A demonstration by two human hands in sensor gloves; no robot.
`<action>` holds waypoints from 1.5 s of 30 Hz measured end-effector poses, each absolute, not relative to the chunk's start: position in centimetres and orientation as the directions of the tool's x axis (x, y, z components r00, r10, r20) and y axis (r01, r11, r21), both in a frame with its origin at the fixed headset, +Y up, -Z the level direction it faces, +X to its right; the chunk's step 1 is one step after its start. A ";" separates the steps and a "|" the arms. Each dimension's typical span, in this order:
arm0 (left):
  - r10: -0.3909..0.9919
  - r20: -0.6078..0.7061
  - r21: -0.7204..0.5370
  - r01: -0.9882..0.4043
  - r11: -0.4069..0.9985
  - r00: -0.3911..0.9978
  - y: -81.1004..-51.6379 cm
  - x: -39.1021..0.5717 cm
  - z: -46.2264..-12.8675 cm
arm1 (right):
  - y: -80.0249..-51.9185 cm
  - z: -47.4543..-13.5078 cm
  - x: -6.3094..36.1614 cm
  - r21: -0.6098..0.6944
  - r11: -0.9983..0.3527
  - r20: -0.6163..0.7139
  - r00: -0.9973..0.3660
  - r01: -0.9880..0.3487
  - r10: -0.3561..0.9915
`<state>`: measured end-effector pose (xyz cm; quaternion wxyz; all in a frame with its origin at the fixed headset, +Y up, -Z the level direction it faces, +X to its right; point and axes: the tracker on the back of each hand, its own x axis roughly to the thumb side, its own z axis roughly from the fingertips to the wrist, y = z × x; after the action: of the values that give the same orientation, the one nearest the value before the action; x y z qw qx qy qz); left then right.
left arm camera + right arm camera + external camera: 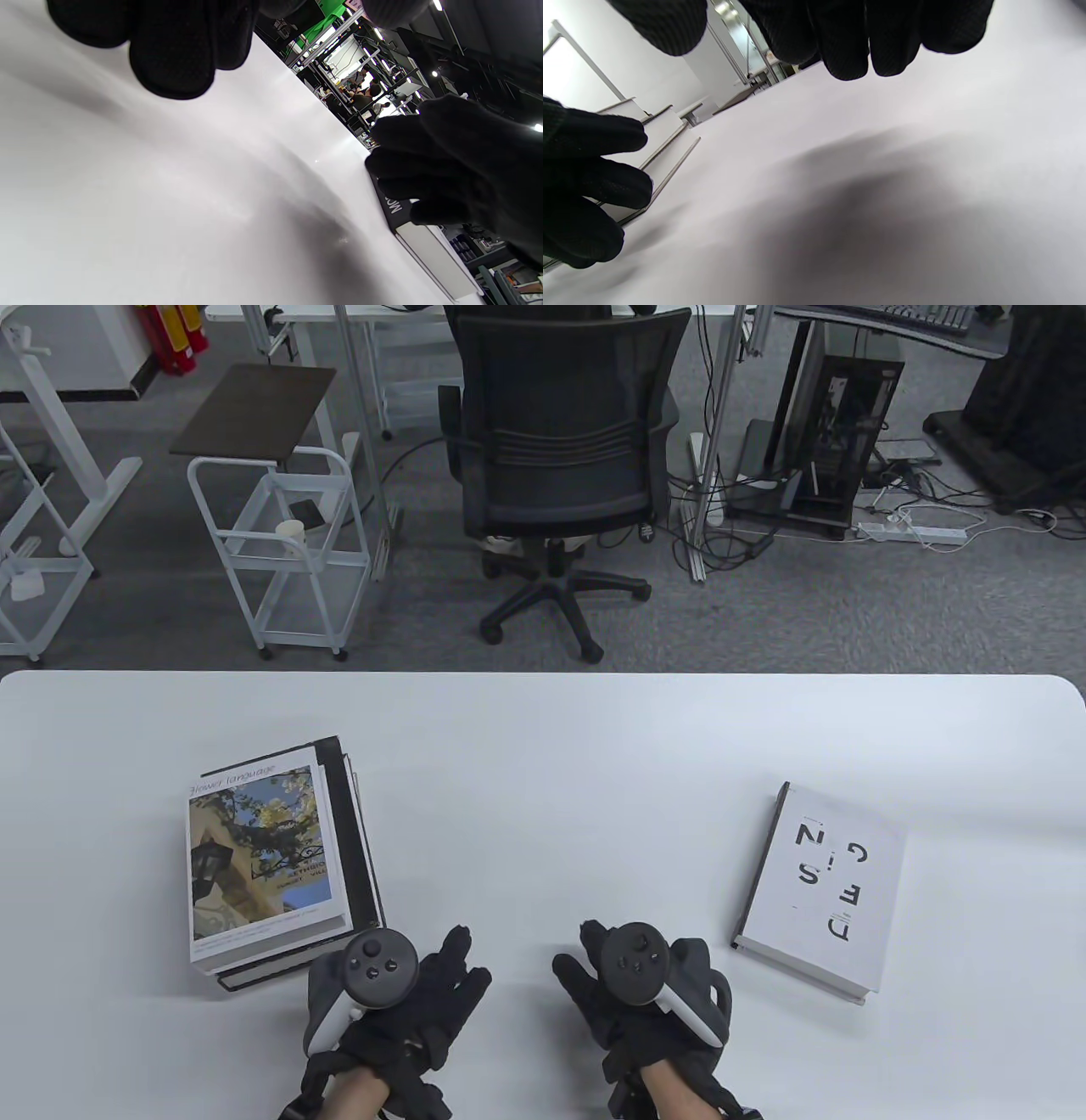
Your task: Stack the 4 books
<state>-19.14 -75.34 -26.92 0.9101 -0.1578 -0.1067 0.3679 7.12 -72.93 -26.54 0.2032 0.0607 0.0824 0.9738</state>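
Both my hands, left (399, 993) and right (645, 984), hover empty with fingers loose; book stack (271, 865) left of them, lone book (823, 882) right.

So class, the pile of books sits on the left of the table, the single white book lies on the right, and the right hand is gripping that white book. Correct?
Not quite. In the table view the right hand grips nothing; it is apart from the white book, near the left hand. The pile of books is on the left of the table.
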 end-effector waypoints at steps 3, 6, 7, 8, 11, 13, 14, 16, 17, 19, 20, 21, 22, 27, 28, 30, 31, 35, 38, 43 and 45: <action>0.712 0.063 -0.365 -0.648 0.669 0.699 -75.3 -19.7 -26.6 | -71.8 -26.0 6.8 0.089 -0.942 0.112 -0.937 -0.323 0.331; 0.721 0.063 -0.371 -0.655 0.658 0.690 -75.2 -20.0 -26.4 | -70.9 -26.0 7.3 0.019 -0.969 0.063 -0.967 -0.245 0.246; 0.727 0.065 -0.369 -0.661 0.654 0.683 -75.1 -20.1 -26.4 | -70.7 -26.4 7.9 0.014 -0.979 0.016 -0.979 -0.202 0.202; 0.731 0.065 -0.367 -0.665 0.651 0.679 -75.0 -20.2 -26.4 | -70.6 -26.7 8.5 0.030 -0.985 -0.023 -0.985 -0.171 0.170; 0.738 0.068 -0.360 -0.673 0.646 0.671 -75.0 -20.4 -26.5 | -71.0 -28.3 12.3 0.095 -0.991 -0.176 -0.982 -0.090 0.072; 0.738 0.065 -0.361 -0.674 0.644 0.671 -75.0 -20.5 -26.6 | -71.7 -28.9 15.2 0.134 -0.981 -0.273 -0.957 -0.138 0.097; 0.739 0.063 -0.362 -0.674 0.644 0.671 -75.1 -20.5 -26.7 | -72.1 -29.0 16.4 0.149 -0.977 -0.309 -0.946 -0.153 0.101; 0.739 0.057 -0.367 -0.674 0.641 0.671 -75.2 -20.6 -26.8 | -73.0 -29.0 19.0 0.176 -0.968 -0.389 -0.916 -0.178 0.098; 0.739 0.054 -0.368 -0.675 0.640 0.672 -75.2 -20.6 -26.8 | -73.5 -28.8 20.2 0.197 -0.964 -0.426 -0.901 -0.180 0.081; 0.739 0.047 -0.370 -0.675 0.638 0.672 -75.4 -20.7 -26.9 | -74.0 -28.5 21.6 0.227 -0.955 -0.463 -0.884 -0.190 0.065; 0.738 0.043 -0.371 -0.676 0.637 0.673 -75.4 -20.8 -26.9 | -74.2 -28.2 22.2 0.238 -0.952 -0.479 -0.876 -0.192 0.057; 0.738 0.040 -0.372 -0.676 0.637 0.673 -75.4 -20.9 -26.9 | -74.4 -28.0 22.6 0.248 -0.949 -0.488 -0.872 -0.193 0.050; 0.739 0.036 -0.373 -0.677 0.634 0.672 -75.5 -21.0 -26.9 | -74.6 -27.8 23.0 0.254 -0.949 -0.495 -0.868 -0.186 0.038; 0.746 0.037 -0.368 -0.685 0.629 0.665 -75.3 -21.1 -26.8 | -75.4 -27.1 24.1 0.301 -0.938 -0.505 -0.863 -0.173 -0.004; 0.746 0.038 -0.368 -0.685 0.629 0.665 -75.4 -21.2 -26.8 | -75.6 -27.1 24.1 0.306 -0.935 -0.505 -0.863 -0.177 -0.002; 0.745 0.040 -0.370 -0.682 0.630 0.666 -75.4 -21.1 -26.8 | -75.9 -27.0 24.0 0.315 -0.931 -0.500 -0.866 -0.186 0.004; 0.743 0.039 -0.373 -0.681 0.631 0.668 -75.5 -21.1 -26.8 | -76.1 -27.0 24.0 0.323 -0.927 -0.497 -0.868 -0.191 0.005; 0.739 0.029 -0.382 -0.676 0.630 0.673 -75.7 -21.2 -26.8 | -76.2 -27.1 23.6 0.323 -0.933 -0.487 -0.873 -0.159 -0.020; 0.736 0.024 -0.382 -0.674 0.632 0.676 -75.7 -21.2 -26.9 | -76.1 -27.1 23.0 0.314 -0.936 -0.465 -0.885 -0.162 -0.003; 0.725 0.013 -0.395 -0.662 0.636 0.689 -76.1 -21.3 -27.1 | -75.6 -27.3 20.7 0.304 -0.946 -0.382 -0.924 -0.109 -0.016; 0.723 0.006 -0.398 -0.661 0.636 0.691 -76.2 -21.3 -27.2 | -75.3 -27.5 19.4 0.302 -0.948 -0.349 -0.937 -0.103 -0.009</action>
<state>-21.35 -76.22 -27.15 0.9006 -0.1856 -0.0827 0.3841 19.37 -75.34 -27.50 0.0241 -0.1758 0.1598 0.9711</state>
